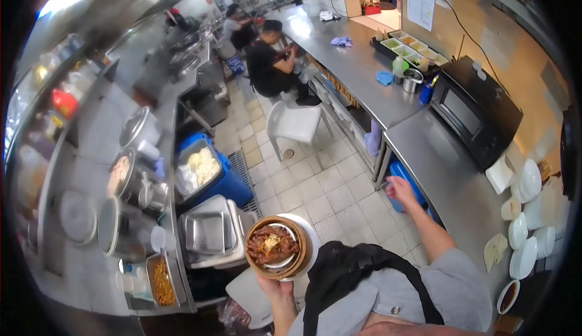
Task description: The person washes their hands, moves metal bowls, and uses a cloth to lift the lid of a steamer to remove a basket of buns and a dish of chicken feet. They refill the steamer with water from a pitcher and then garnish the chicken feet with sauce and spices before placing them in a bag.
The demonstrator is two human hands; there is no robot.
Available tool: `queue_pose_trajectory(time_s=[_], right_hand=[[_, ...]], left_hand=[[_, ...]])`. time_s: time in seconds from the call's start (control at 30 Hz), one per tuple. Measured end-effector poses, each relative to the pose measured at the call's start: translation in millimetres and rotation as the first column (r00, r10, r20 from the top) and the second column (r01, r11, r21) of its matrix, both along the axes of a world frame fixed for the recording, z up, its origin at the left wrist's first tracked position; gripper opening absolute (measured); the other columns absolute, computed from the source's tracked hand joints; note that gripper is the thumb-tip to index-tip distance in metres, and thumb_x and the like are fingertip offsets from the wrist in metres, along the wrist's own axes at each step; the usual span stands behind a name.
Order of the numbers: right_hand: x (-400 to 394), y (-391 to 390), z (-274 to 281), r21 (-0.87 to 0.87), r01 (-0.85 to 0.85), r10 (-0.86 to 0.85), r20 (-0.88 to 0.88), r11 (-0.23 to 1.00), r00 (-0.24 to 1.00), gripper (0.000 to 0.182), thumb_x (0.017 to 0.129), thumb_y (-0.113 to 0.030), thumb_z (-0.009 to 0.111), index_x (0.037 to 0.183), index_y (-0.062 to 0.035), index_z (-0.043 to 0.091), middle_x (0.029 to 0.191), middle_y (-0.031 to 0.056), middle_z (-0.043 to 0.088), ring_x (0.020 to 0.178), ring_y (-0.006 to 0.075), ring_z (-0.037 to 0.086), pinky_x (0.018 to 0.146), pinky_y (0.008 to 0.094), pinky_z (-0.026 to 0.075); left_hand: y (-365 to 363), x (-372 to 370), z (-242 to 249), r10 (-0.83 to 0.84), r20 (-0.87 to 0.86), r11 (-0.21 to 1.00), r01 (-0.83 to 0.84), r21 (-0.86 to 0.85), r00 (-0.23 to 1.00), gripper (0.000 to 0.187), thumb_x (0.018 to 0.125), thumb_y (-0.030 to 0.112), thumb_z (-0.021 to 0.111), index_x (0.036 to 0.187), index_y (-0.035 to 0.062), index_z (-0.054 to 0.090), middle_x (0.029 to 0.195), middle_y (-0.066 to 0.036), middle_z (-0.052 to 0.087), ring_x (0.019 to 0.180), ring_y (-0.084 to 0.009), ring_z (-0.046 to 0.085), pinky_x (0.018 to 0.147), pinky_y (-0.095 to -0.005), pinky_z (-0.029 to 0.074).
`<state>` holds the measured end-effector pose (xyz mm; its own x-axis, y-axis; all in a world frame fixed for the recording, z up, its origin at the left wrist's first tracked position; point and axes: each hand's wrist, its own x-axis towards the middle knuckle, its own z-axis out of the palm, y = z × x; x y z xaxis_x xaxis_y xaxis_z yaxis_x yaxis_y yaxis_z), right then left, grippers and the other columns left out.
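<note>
My left hand [277, 289] supports a white plate [313, 239] from below, its fingers mostly hidden under it. On the plate rests a round bamboo steamer basket [301, 262] without a lid. Inside it, a metal dish holds brown, sauced pieces of food [273, 244] with a pale yellow topping in the middle. Held out to the right over the floor, near the steel counter's edge, is my right hand [403, 192]. It holds nothing that I can see, and its fingers are loosely bent and somewhat apart.
A white plastic stool [298, 124] stands in the aisle, with a seated person [271, 63] behind it. Along the right runs a steel counter [418, 148] with a black microwave [470, 112] and stacked white dishes [522, 245]. Pots [124, 230] and a blue bin [233, 181] line the left.
</note>
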<state>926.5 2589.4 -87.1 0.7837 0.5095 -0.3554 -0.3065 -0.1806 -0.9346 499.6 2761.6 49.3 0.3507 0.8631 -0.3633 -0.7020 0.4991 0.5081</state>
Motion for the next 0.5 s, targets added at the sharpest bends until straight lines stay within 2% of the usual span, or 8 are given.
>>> queue_pose_trajectory(time_s=[0.07, 0.13, 0.23, 0.27, 0.37, 0.43, 0.47, 0.5], right_hand=[[9, 67, 19, 0.097, -0.081, 0.081, 0.005, 0.992, 0.997, 0.029, 0.104, -0.032, 0.053, 0.11, -0.0067, 0.065, 0.08, 0.0019, 0.062, 0.066, 0.0109, 0.06, 0.061, 0.0257, 0.051], [21, 120, 11, 0.093, -0.116, 0.115, 0.019, 0.989, 0.993, 0.03, 0.104, -0.032, 0.052, 0.111, -0.0053, 0.065, 0.079, 0.002, 0.062, 0.067, 0.011, 0.06, 0.061, 0.0265, 0.051], [26, 168, -5, -0.043, -0.403, 0.395, 0.317, 0.914, 0.862, 0.032, 0.105, -0.032, 0.052, 0.111, -0.0035, 0.065, 0.079, 0.0025, 0.064, 0.07, 0.0107, 0.062, 0.061, 0.0269, 0.052], [25, 174, -9, -0.043, -0.38, 0.373, 0.321, 0.924, 0.871, 0.032, 0.105, -0.032, 0.052, 0.111, -0.0035, 0.065, 0.079, 0.0025, 0.064, 0.07, 0.0107, 0.062, 0.061, 0.0269, 0.052], [38, 175, 0, -0.119, -0.226, 0.247, 0.218, 0.967, 0.944, 0.031, 0.104, -0.031, 0.053, 0.111, -0.0039, 0.066, 0.079, 0.0019, 0.065, 0.068, 0.0104, 0.061, 0.062, 0.0269, 0.052], [47, 176, 10, -0.047, -0.031, 0.04, 0.217, 0.998, 0.975, 0.031, 0.104, -0.031, 0.052, 0.111, -0.004, 0.066, 0.079, 0.0024, 0.064, 0.067, 0.0107, 0.06, 0.062, 0.027, 0.053], [52, 175, 17, -0.054, 0.005, 0.007, 0.209, 0.999, 0.978, 0.031, 0.104, -0.031, 0.052, 0.111, -0.004, 0.066, 0.079, 0.0024, 0.064, 0.067, 0.0107, 0.06, 0.062, 0.027, 0.053], [61, 174, 26, -0.013, 0.138, -0.133, 0.206, 0.99, 0.97, 0.03, 0.104, -0.03, 0.052, 0.111, -0.0043, 0.067, 0.078, 0.0025, 0.064, 0.066, 0.0107, 0.06, 0.062, 0.0269, 0.053]], left_hand=[[30, 18, 8, -0.008, 0.015, 1.0, 0.007, 0.026, 1.0, 0.054, 0.104, 0.042, 0.042, 0.141, 0.0029, 0.047, 0.139, -0.019, 0.053, 0.124, -0.035, 0.056, 0.105, -0.0524, 0.048], [78, 41, -9, -0.019, 0.035, 1.0, 0.019, 0.001, 0.999, 0.056, 0.103, 0.044, 0.043, 0.141, 0.0024, 0.046, 0.138, -0.019, 0.055, 0.122, -0.0347, 0.058, 0.104, -0.0518, 0.049], [152, 74, -27, -0.068, 0.073, 0.997, 0.065, 0.034, 0.995, 0.056, 0.103, 0.045, 0.044, 0.141, 0.0045, 0.047, 0.139, -0.017, 0.055, 0.123, -0.034, 0.057, 0.104, -0.052, 0.049], [177, 89, -28, -0.066, 0.038, 0.997, 0.064, 0.048, 0.997, 0.056, 0.103, 0.045, 0.042, 0.143, 0.0054, 0.046, 0.142, -0.016, 0.052, 0.127, -0.0348, 0.053, 0.107, -0.0534, 0.046], [243, 136, -3, -0.19, 0.018, 0.98, 0.188, 0.07, 0.982, 0.057, 0.103, 0.046, 0.039, 0.142, 0.0056, 0.047, 0.141, -0.016, 0.053, 0.127, -0.0339, 0.054, 0.106, -0.0518, 0.047], [290, 166, 4, -0.267, 0.017, 0.963, 0.266, 0.048, 0.964, 0.056, 0.103, 0.045, 0.043, 0.141, 0.0046, 0.048, 0.137, -0.016, 0.055, 0.123, -0.0331, 0.057, 0.103, -0.0512, 0.05], [311, 178, 7, -0.302, 0.016, 0.953, 0.301, 0.03, 0.953, 0.054, 0.102, 0.044, 0.047, 0.139, 0.0036, 0.049, 0.134, -0.017, 0.058, 0.119, -0.0323, 0.06, 0.1, -0.0505, 0.052], [335, 194, 1, -0.323, 0.02, 0.946, 0.323, 0.008, 0.946, 0.053, 0.102, 0.041, 0.046, 0.138, 0.0031, 0.05, 0.134, -0.017, 0.058, 0.12, -0.0328, 0.06, 0.101, -0.0504, 0.052]])
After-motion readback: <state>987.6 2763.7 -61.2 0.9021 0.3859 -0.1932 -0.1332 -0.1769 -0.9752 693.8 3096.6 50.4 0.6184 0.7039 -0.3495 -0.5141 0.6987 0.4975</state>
